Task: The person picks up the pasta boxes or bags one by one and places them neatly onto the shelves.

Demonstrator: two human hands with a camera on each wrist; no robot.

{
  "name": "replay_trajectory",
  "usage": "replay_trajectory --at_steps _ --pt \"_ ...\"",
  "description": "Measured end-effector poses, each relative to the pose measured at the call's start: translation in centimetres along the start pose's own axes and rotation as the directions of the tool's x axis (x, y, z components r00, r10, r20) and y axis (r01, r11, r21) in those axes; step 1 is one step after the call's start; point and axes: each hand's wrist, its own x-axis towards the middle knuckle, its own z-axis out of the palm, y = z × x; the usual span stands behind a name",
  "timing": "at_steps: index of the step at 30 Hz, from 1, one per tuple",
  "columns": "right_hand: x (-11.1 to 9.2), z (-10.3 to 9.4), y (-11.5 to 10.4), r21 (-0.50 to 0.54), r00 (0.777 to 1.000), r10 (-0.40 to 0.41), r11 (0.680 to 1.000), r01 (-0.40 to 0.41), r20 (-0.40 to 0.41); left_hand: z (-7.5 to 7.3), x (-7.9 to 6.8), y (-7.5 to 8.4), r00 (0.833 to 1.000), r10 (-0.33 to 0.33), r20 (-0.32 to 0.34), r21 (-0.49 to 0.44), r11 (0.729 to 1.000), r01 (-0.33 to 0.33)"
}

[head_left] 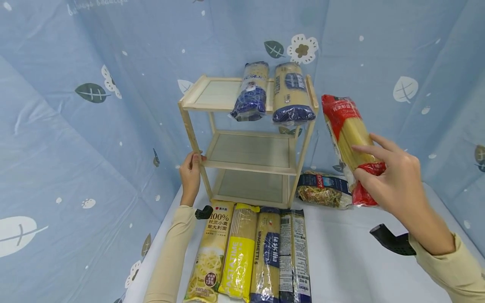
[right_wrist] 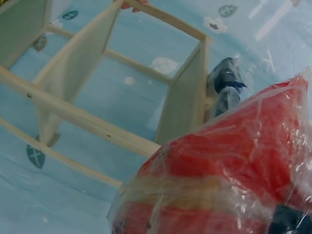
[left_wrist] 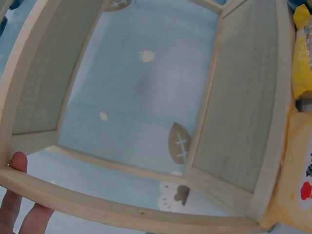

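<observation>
Pasta packs (head_left: 238,265) crowd the foot of the wooden rack (head_left: 250,169); left hand (head_left: 190,174) grips its post (head_left: 190,130), right hand (head_left: 394,172) pinches a glossy red-ended packet (head_left: 350,134).

Gold plastic pasta bag (head_left: 211,252) says 100% 杜兰小麦意大利面 and 13%, long blue-and-clear packet (head_left: 266,252) says la sicilia SPAGHETTI, dark-blue plastic bag (head_left: 323,190) says AGNESI, red-and-yellow plastic packet (head_left: 349,132) has 直条形.

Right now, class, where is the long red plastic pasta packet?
In the head view, the right hand holds the packet, right of the pale wooden shelf.
</observation>
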Motion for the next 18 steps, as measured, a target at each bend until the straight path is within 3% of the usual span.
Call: replay_trajectory --at_steps 4,10,18 --pt "1.3 -0.6 -0.4 0.008 1.0 -0.008 1.0 0.008 0.011 -0.1 -0.3 1.7 1.0 0.006 0.006 0.01 1.0 -0.006" --pt "3.1 -1.8 -1.8 -0.005 1.0 0.0 1.0 0.0 0.01 -0.1 -0.3 1.7 1.0 0.011 0.006 0.001 1.0 -0.011" --pt "5.4 -2.9 -4.1 -0.09 0.997 -0.068 0.994 0.07 0.019 -0.1 -0.1 1.6 1.0 0.003 0.017 -0.002 1.0 -0.003"
